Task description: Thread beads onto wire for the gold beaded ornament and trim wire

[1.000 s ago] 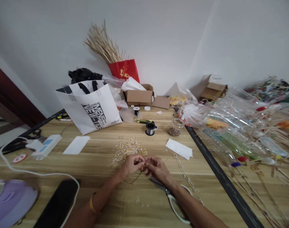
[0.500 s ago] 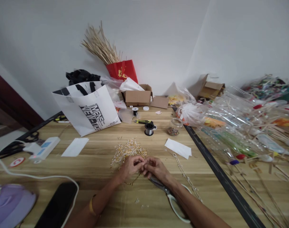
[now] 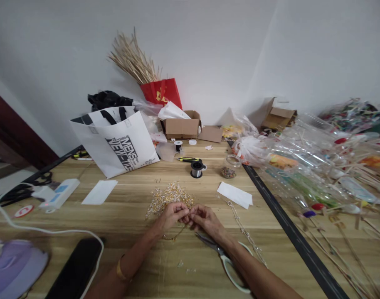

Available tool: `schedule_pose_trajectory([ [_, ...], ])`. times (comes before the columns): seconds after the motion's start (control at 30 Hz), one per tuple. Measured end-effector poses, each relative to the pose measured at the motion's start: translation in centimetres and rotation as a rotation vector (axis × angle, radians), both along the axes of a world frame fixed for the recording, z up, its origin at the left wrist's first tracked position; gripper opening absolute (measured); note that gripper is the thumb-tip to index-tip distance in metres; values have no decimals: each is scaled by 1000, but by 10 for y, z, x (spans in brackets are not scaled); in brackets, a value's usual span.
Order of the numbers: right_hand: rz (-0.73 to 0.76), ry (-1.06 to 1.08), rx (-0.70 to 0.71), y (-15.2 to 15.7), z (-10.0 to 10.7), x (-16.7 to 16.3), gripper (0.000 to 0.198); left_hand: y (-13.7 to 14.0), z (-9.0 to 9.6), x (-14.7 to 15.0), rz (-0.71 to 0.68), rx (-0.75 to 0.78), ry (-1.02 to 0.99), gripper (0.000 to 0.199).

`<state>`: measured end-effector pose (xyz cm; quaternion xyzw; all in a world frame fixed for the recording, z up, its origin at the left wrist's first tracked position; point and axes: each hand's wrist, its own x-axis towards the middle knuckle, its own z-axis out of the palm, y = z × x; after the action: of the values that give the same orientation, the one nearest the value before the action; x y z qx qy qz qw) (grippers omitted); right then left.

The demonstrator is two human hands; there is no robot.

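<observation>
My left hand and my right hand meet at the middle of the table, thumbs and fingers pinched together. A thin gold beaded strand hangs below the fingers and seems to run up into them; the exact spot gripped is too small to make out. Just behind the hands lies a pile of clear and gold beaded strands. White-handled scissors rest partly under my right forearm. To their right a beaded chain lies stretched out. A few clear beads sit in front.
Behind the pile stand a wire spool, a yellow-black cutter and a glass jar with beads. White paper slips lie to the right. A white bag, power strip and black phone are left; plastic bottles crowd the right.
Both hands stay pinched together at nearly the same spot. The left fingers have shifted slightly, and more of the gold strand shows below them.
</observation>
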<state>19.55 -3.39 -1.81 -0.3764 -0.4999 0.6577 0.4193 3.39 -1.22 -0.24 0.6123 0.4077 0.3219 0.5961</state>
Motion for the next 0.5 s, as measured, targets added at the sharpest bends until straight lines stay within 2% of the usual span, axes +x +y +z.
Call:
schedule_pose_trajectory([
  [0.3,-20,-103,49,-3,1,1,29,0,-1,-1,-6,-5,-5,36],
  [0.5,-46,-62,47,-2,-1,0,33,-1,-1,-1,-12,-14,-23,37],
])
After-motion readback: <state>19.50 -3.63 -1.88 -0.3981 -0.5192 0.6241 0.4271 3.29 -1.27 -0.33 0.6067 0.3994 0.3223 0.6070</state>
